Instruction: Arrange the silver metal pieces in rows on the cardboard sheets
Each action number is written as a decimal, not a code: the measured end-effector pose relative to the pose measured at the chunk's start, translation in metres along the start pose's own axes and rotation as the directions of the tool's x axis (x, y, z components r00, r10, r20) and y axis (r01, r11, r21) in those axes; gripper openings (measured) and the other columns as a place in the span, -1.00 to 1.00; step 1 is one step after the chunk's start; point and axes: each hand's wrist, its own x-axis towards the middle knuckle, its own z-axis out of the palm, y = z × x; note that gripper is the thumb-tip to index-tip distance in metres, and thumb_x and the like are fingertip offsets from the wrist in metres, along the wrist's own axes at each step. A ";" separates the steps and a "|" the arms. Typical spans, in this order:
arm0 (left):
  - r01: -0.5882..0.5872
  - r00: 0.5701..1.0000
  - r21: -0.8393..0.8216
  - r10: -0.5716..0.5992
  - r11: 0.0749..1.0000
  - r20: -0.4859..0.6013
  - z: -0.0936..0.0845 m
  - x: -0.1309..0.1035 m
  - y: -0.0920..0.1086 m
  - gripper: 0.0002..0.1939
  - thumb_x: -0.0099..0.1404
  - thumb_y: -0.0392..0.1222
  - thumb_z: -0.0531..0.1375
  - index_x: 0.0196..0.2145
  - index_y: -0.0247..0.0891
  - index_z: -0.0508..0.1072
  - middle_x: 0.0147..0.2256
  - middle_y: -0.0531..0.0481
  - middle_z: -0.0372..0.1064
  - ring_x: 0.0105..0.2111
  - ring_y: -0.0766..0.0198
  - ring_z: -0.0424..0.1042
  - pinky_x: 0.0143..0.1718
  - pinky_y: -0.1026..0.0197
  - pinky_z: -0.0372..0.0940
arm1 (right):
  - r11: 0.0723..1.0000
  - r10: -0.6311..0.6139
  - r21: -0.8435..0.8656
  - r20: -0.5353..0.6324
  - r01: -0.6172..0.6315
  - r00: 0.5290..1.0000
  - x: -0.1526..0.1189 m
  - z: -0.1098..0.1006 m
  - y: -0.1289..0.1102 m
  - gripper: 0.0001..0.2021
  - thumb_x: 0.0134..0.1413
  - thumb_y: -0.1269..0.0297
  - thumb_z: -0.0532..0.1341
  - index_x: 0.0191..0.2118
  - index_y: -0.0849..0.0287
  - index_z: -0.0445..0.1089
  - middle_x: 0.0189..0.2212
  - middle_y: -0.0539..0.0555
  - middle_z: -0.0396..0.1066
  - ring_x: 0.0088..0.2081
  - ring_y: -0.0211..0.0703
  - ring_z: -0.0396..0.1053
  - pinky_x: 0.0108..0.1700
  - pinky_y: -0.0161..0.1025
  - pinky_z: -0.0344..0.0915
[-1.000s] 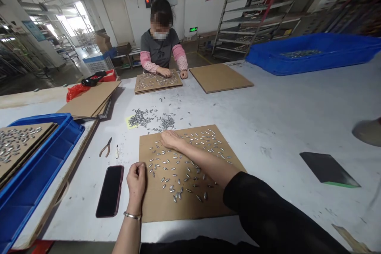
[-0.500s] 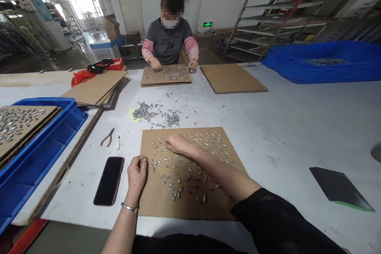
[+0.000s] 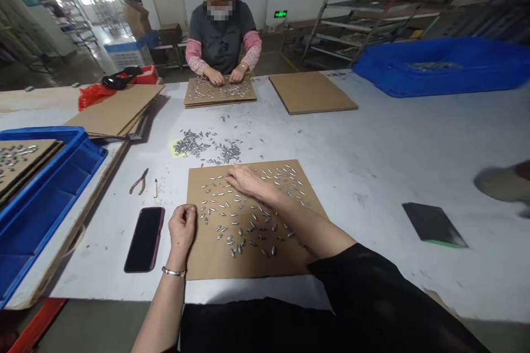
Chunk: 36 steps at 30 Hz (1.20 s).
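A flat cardboard sheet (image 3: 248,265) lies in front of me, with many small pointed silvery metal pieces (image 3: 274,251) spread over it. Near its far edge, my right hand (image 3: 244,181) bends down with the fingers pinched together on a small metal piece, mostly covered by the fingertips. My left hand (image 3: 182,226) rests at the sheet's left edge, fingers curled in and thumb against them; what they hold, if anything, is hidden. Beyond the sheet is a loose heap of the same metal pieces (image 3: 190,143), partly on a yellow slip (image 3: 175,149).
Left of me lie a phone (image 3: 144,240), pliers (image 3: 139,182), a small white-handled tool (image 3: 155,188) and a blue tray (image 3: 58,198). Across the table a co-worker (image 3: 221,33) has both hands over a stacked board (image 3: 219,102). A dark pad (image 3: 434,224) lies right.
My view has shifted, so the table sits higher in the picture. My hands keep nearly the same places on the sheet. The co-worker's hands have come closer together over their board.
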 end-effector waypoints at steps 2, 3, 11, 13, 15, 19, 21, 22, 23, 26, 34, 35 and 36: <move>0.007 1.000 -0.001 -0.007 1.000 0.004 0.001 0.002 0.000 -0.73 0.29 0.04 0.19 -0.31 -0.19 0.55 -0.30 -0.06 0.56 -0.27 0.14 0.50 -0.14 0.12 0.36 | 0.999 0.029 0.037 -0.042 -0.028 0.999 -0.020 -0.007 0.009 -0.71 0.43 0.29 0.02 -0.21 0.21 0.48 -0.20 0.16 0.49 -0.23 -0.12 0.36 -0.20 -0.25 0.15; 0.009 1.000 -0.001 -0.009 1.000 0.007 0.001 0.004 0.001 -0.74 0.28 0.03 0.19 -0.31 -0.19 0.55 -0.29 -0.07 0.56 -0.26 0.14 0.50 -0.13 0.11 0.36 | 0.999 0.034 0.042 -0.032 -0.033 0.999 -0.032 -0.008 0.013 -0.72 0.41 0.31 0.02 -0.22 0.20 0.48 -0.22 0.14 0.49 -0.24 -0.13 0.34 -0.20 -0.25 0.13; -0.045 0.995 0.006 0.045 0.999 0.091 -0.009 -0.003 0.014 -0.74 0.29 0.04 0.21 -0.27 -0.18 0.56 -0.23 -0.09 0.57 -0.19 0.11 0.51 -0.05 0.06 0.38 | 0.998 0.031 0.048 0.057 -0.033 0.998 -0.122 0.031 0.009 -0.76 0.34 0.40 0.10 -0.35 0.19 0.45 -0.34 0.07 0.45 -0.30 -0.16 0.29 -0.25 -0.24 0.05; -0.110 0.973 0.029 0.102 0.993 0.207 -0.014 -0.013 0.025 -0.78 0.28 0.02 0.24 -0.29 -0.15 0.58 -0.24 -0.08 0.57 -0.19 0.11 0.51 -0.06 0.07 0.38 | 0.998 0.009 0.063 0.032 -0.011 0.999 -0.130 0.043 0.001 -0.78 0.35 0.36 0.12 -0.33 0.20 0.46 -0.33 0.08 0.45 -0.30 -0.15 0.30 -0.24 -0.24 0.06; -0.206 0.916 0.061 0.171 0.977 0.362 -0.015 -0.023 0.036 -0.79 0.33 -0.02 0.20 -0.29 -0.14 0.57 -0.24 -0.08 0.55 -0.20 0.11 0.51 -0.09 0.08 0.38 | 0.996 -0.051 0.073 0.009 0.051 0.999 -0.131 0.051 -0.008 -0.81 0.35 0.35 0.14 -0.27 0.20 0.48 -0.28 0.11 0.46 -0.23 -0.13 0.33 -0.18 -0.22 0.09; -0.303 0.846 0.114 0.212 0.946 0.489 -0.006 -0.040 0.045 -0.82 0.35 -0.10 0.16 -0.33 -0.14 0.55 -0.28 -0.10 0.51 -0.23 0.10 0.49 -0.11 0.05 0.38 | 0.987 -0.161 0.015 0.021 0.161 0.987 -0.119 0.059 -0.022 -0.79 0.37 0.37 0.12 -0.23 0.20 0.50 -0.23 0.15 0.45 -0.15 -0.08 0.33 -0.09 -0.19 0.10; -0.308 0.854 0.146 0.206 0.940 0.478 -0.001 -0.045 0.043 -0.85 0.33 -0.13 0.18 -0.35 -0.14 0.53 -0.31 -0.10 0.48 -0.25 0.08 0.47 -0.12 0.03 0.37 | 0.986 -0.164 -0.034 0.054 0.166 0.985 -0.112 0.059 -0.026 -0.77 0.38 0.37 0.10 -0.24 0.21 0.50 -0.23 0.16 0.46 -0.15 -0.07 0.33 -0.09 -0.18 0.10; -0.310 0.858 0.161 0.203 0.937 0.471 0.001 -0.047 0.041 -0.85 0.32 -0.14 0.18 -0.36 -0.14 0.52 -0.32 -0.10 0.46 -0.25 0.07 0.46 -0.12 0.02 0.36 | 0.986 -0.158 -0.049 0.068 0.162 0.985 -0.110 0.058 -0.026 -0.76 0.39 0.36 0.10 -0.24 0.22 0.50 -0.22 0.17 0.46 -0.15 -0.07 0.34 -0.10 -0.18 0.11; -0.313 0.862 0.174 0.202 0.934 0.464 0.002 -0.048 0.040 -0.86 0.32 -0.15 0.18 -0.37 -0.14 0.51 -0.33 -0.09 0.45 -0.26 0.06 0.46 -0.13 0.02 0.36 | 0.987 -0.148 -0.058 0.074 0.152 0.986 -0.108 0.058 -0.026 -0.77 0.39 0.36 0.09 -0.22 0.22 0.50 -0.21 0.17 0.47 -0.15 -0.07 0.35 -0.10 -0.18 0.11; -0.320 0.867 0.193 0.204 0.928 0.455 0.003 -0.051 0.036 -0.86 0.32 -0.20 0.15 -0.39 -0.14 0.48 -0.36 -0.08 0.42 -0.27 0.06 0.44 -0.14 0.02 0.34 | 0.996 -0.061 -0.064 0.058 0.065 0.996 -0.104 0.057 -0.022 -0.78 0.38 0.36 0.08 -0.19 0.24 0.49 -0.20 0.18 0.48 -0.16 -0.07 0.37 -0.13 -0.19 0.12; -0.315 0.857 0.159 0.209 0.936 0.470 -0.003 -0.048 0.040 -0.89 0.31 -0.18 0.17 -0.36 -0.14 0.50 -0.32 -0.09 0.47 -0.26 0.06 0.47 -0.13 0.02 0.36 | 0.983 0.181 -0.023 0.048 -0.180 0.982 -0.103 0.047 -0.013 -0.79 0.36 0.37 0.09 -0.21 0.22 0.48 -0.21 0.17 0.50 -0.18 -0.08 0.37 -0.19 -0.22 0.09; -0.310 0.860 0.150 0.209 0.939 0.466 -0.004 -0.047 0.041 -0.87 0.33 -0.15 0.16 -0.34 -0.14 0.50 -0.30 -0.10 0.48 -0.24 0.06 0.48 -0.12 0.02 0.36 | 0.984 0.177 -0.010 0.014 -0.177 0.984 -0.105 0.046 -0.014 -0.80 0.36 0.37 0.09 -0.21 0.21 0.47 -0.22 0.16 0.49 -0.18 -0.09 0.36 -0.19 -0.22 0.08; -0.305 0.862 0.141 0.210 0.942 0.461 -0.005 -0.047 0.042 -0.86 0.35 -0.13 0.15 -0.32 -0.14 0.50 -0.28 -0.10 0.49 -0.23 0.07 0.48 -0.11 0.03 0.36 | 0.987 0.159 0.001 -0.016 -0.159 0.987 -0.108 0.047 -0.016 -0.79 0.37 0.37 0.09 -0.22 0.21 0.47 -0.23 0.15 0.48 -0.19 -0.09 0.35 -0.18 -0.22 0.08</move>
